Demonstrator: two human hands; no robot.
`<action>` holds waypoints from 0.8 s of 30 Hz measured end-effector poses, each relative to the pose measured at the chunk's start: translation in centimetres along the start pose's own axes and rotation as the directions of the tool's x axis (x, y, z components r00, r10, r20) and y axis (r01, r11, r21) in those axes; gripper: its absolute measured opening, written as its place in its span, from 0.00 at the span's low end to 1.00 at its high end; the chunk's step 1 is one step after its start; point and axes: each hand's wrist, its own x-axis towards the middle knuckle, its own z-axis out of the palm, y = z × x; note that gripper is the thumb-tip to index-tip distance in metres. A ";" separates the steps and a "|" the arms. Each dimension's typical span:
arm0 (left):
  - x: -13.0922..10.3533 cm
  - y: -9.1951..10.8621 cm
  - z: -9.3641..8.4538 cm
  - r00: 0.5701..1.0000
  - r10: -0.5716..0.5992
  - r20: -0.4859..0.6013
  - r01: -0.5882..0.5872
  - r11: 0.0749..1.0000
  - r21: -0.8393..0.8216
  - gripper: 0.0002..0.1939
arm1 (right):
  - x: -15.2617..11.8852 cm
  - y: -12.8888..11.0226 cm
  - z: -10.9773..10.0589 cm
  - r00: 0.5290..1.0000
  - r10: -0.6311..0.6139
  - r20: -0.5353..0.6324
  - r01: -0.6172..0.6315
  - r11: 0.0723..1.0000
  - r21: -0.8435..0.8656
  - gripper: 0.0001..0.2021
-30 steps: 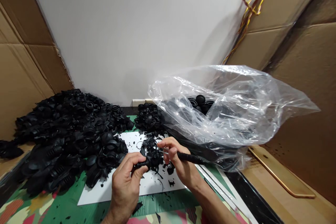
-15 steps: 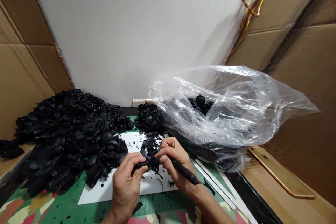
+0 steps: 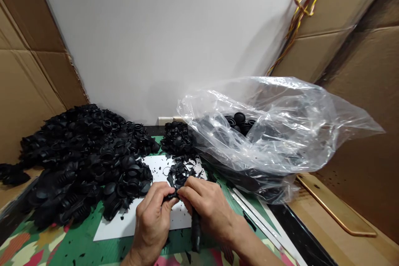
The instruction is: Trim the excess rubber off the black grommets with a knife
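My left hand (image 3: 152,218) is closed in a pinch on a small black rubber part (image 3: 170,196), mostly covered by the fingers. My right hand (image 3: 210,205) meets it from the other side, fingertips against the same part. A black-handled tool (image 3: 195,232) is gripped in the right hand, its handle pointing down toward me; its working end is hidden. Both hands are over a white sheet (image 3: 116,227) strewn with black scraps. Just beyond the fingers lies a heap of black trimmings (image 3: 181,170).
Ribbed black rubber parts (image 3: 93,158) form a big pile on the left. On the right stands a clear plastic bag (image 3: 280,145) with more black parts inside. A gold phone (image 3: 336,205) lies on cardboard at far right; white strips (image 3: 258,216) lie beside my right forearm.
My right hand has turned over and moved left, closing in on the rubber part. The tool's handle has swung from pointing right to pointing down toward me. My left hand has barely moved.
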 end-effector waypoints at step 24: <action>-0.2 -0.4 0.0 0.994 -0.110 0.003 0.110 0.991 -0.072 0.04 | -0.4 2.9 -0.1 0.756 0.635 -0.159 -0.495 0.714 0.495 0.13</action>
